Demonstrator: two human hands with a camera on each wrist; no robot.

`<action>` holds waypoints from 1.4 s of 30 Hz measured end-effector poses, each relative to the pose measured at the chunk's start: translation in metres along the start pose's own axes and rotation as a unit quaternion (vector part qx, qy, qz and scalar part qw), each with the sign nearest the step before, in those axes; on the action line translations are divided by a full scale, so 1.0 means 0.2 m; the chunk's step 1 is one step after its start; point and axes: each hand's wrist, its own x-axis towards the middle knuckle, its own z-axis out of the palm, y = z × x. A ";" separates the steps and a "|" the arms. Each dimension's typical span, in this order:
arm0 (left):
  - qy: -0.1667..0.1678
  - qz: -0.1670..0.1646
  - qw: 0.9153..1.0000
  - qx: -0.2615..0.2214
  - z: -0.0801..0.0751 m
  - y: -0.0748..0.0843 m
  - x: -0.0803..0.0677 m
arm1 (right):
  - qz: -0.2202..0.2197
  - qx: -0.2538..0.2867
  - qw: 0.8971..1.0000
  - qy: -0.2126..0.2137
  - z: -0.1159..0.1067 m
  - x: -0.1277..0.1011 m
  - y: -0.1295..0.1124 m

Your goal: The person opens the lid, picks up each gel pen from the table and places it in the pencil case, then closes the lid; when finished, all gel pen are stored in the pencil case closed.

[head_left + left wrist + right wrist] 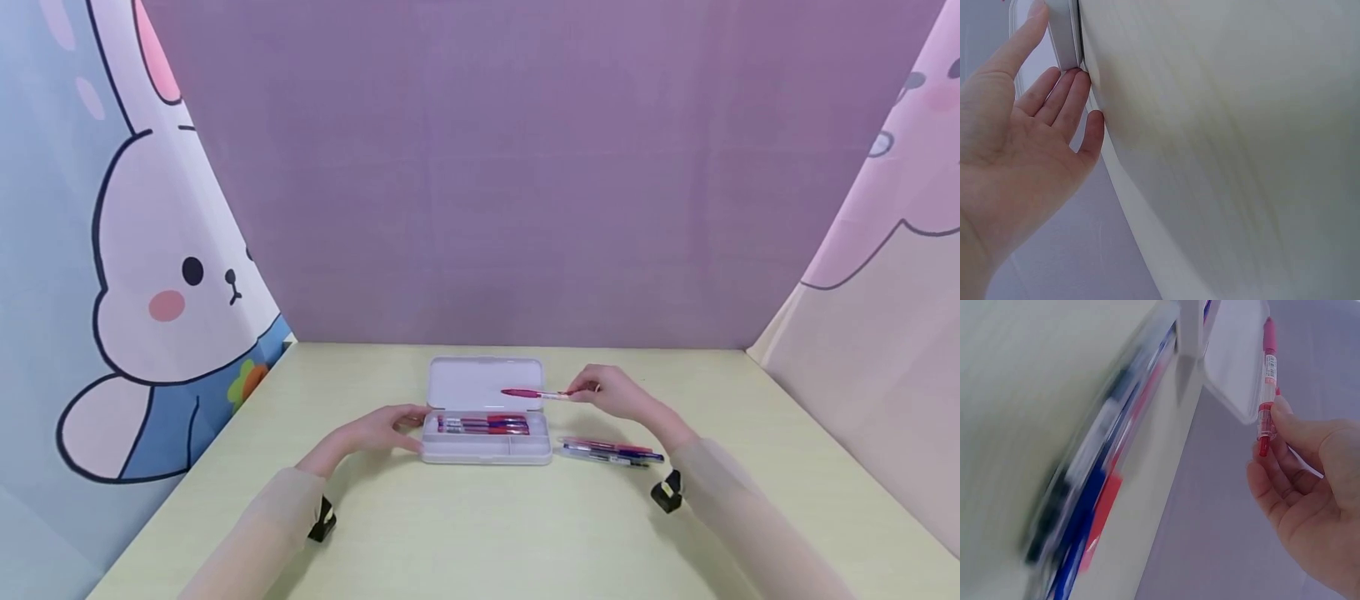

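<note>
A white pencil case [531, 447] lies on the table with its lid [468, 379] raised at the back. Inside its rear compartment are several red and blue pens [495, 430]; the front compartments hold nothing visible. At the case's left end, my left hand [384, 428] holds it between the thumb in front and the fingers behind. My right hand [611, 392] pinches a red pen [1269, 369] by one end with thumb and fingers. This pen is roughly level, its pink-red grip end pointing left before the raised lid.
Several capped pens [607, 451], red, blue and black, lie in a bunch on the table [480, 533] right of the case. A purple cloth [480, 183] hangs behind the table, with patterned curtains [168, 250] at both sides. Each sleeve carries a black wrist device [666, 492].
</note>
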 end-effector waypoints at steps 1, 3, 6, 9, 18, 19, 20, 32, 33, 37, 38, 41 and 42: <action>0.000 0.000 1.000 0.001 0.00 0.00 0.00 | -0.002 0.004 1.000 -0.001 0.01 0.01 -0.02; 0.002 -0.002 1.000 0.002 0.00 0.00 0.00 | -0.007 0.011 1.000 -0.003 0.03 0.04 -0.04; 0.003 -0.003 1.000 0.005 0.00 0.00 0.01 | -0.013 0.019 1.000 -0.010 0.07 0.08 -0.09; 0.002 -0.005 1.000 0.005 0.00 0.00 0.01 | -0.017 0.024 0.999 -0.019 0.10 0.12 -0.12; 0.003 -0.016 1.000 0.002 0.00 0.02 0.01 | -0.037 0.029 0.998 -0.043 0.20 0.18 -0.18; 0.004 -0.017 1.000 0.002 0.00 0.02 0.00 | -0.039 0.030 0.998 -0.047 0.21 0.18 -0.19; 0.005 -0.018 1.000 0.002 0.00 0.02 0.00 | -0.039 0.033 0.997 -0.050 0.22 0.19 -0.20; 0.008 -0.018 1.000 0.004 0.01 0.02 0.00 | -0.063 0.023 0.994 -0.085 0.32 0.23 -0.25; 0.008 -0.017 1.000 0.005 0.01 0.02 0.00 | -0.059 0.025 0.994 -0.090 0.33 0.23 -0.25; 0.007 -0.013 1.000 0.005 0.01 0.01 0.01 | -0.043 0.020 0.993 -0.112 0.35 0.23 -0.26; 0.007 -0.013 1.000 0.005 0.01 0.01 0.01 | -0.042 0.017 0.992 -0.119 0.35 0.23 -0.26; 0.008 -0.013 1.000 0.003 0.01 0.01 0.01 | -0.041 0.014 0.990 -0.137 0.36 0.22 -0.26; 0.008 -0.014 1.000 0.004 0.01 0.00 0.01 | -0.041 0.018 0.989 -0.142 0.36 0.22 -0.27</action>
